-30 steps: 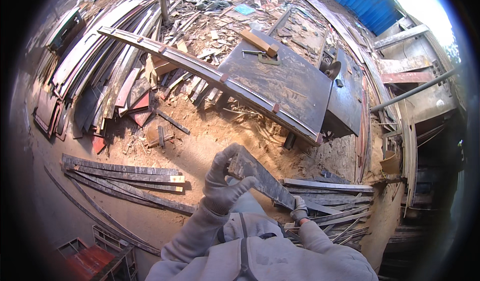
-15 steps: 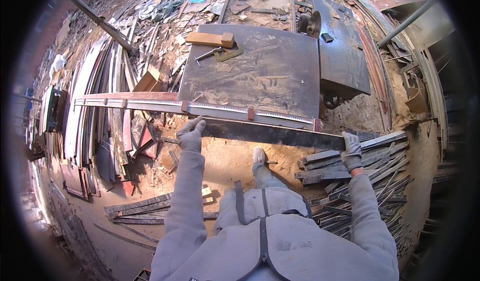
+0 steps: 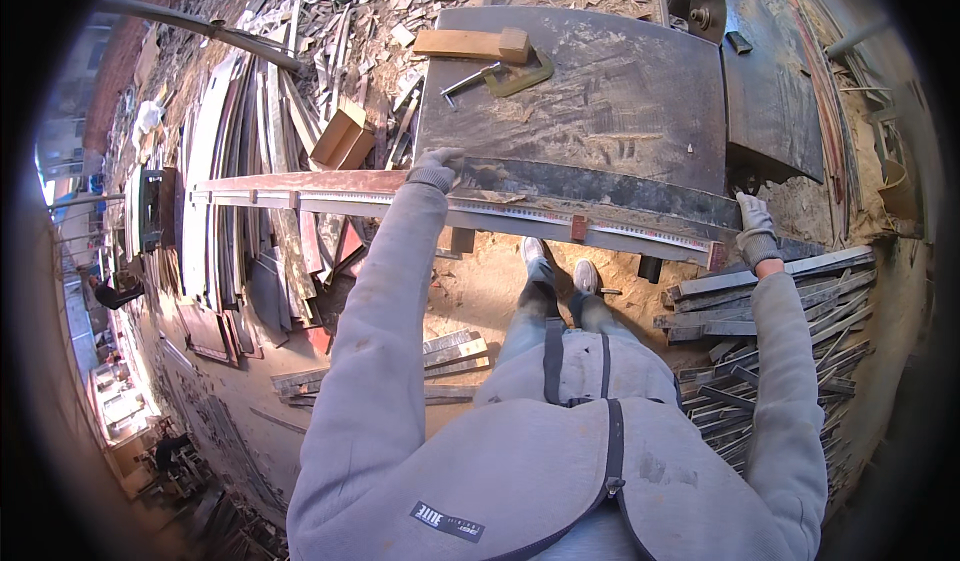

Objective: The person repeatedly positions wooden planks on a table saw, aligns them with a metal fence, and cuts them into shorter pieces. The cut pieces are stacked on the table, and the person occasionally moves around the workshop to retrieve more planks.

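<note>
Holding a long wooden plank (image 3: pixel 560 196) crosswise at the near edge of the counter (image 3: pixel 600 91), dark worn face up, pale strips along its near side. Plank runs from roughly 9 o'clock to 3 o'clock, sloping slightly down to the right, left end overhanging well past the counter.

Left hand (image 3: pixel 436 169), gloved, closed over the plank's far edge about mid-length. Right hand (image 3: pixel 752 223), gloved, closed around the plank's right end. Both grip the same piece, well apart.

On the counter at 12 o'clock: wooden block (image 3: pixel 475 44), just beside it a metal square (image 3: pixel 505 78). At 1 o'clock a circular saw blade (image 3: pixel 712 9) stands up from the adjoining dark slab.

Below the plank: both shoes (image 3: pixel 560 273) on sawdust-covered floor. At 3–4 o'clock a stack of grey slats (image 3: pixel 770 301), just beside the right hand. At 9–10 o'clock leaning boards (image 3: pixel 225 161) and a cardboard box (image 3: pixel 342 139). Offcut litter beyond the counter at 11–12 o'clock.
</note>
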The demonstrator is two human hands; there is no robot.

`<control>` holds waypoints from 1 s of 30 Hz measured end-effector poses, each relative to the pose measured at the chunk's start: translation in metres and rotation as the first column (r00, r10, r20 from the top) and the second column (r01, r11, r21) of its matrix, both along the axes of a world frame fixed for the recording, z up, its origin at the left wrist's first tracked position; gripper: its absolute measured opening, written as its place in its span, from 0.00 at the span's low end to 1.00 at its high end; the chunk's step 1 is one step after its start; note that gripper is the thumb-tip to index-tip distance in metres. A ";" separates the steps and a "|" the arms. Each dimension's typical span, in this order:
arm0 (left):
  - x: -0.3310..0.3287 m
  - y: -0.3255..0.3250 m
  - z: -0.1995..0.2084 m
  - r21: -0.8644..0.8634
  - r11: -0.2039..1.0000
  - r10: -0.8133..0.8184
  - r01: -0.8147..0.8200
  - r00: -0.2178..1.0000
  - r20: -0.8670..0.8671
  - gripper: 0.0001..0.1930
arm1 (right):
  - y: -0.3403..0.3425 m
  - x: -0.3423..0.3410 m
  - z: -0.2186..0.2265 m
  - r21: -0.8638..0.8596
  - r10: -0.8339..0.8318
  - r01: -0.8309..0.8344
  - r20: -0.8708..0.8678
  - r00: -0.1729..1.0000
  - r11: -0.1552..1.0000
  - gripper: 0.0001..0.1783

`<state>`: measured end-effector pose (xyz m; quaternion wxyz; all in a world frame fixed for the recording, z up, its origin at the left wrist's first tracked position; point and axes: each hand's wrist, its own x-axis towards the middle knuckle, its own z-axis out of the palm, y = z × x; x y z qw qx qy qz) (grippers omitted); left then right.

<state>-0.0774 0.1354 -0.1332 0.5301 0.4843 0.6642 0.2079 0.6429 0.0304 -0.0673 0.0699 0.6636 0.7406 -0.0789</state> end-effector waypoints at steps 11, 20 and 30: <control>0.043 0.007 -0.014 -0.137 0.948 -0.285 0.286 0.958 0.025 0.32 | -0.017 0.021 0.006 -0.090 -0.042 0.057 0.163 0.986 0.994 0.51; 0.009 0.016 -0.041 -0.113 0.982 -0.151 0.152 0.988 0.018 0.25 | -0.028 0.002 -0.059 -0.009 -0.568 0.568 -0.053 0.821 0.823 0.31; 0.027 0.001 -0.016 -0.022 0.952 -0.281 0.306 0.842 -0.461 0.27 | -0.046 -0.016 -0.089 -0.095 -0.723 0.843 -0.570 0.390 0.530 0.22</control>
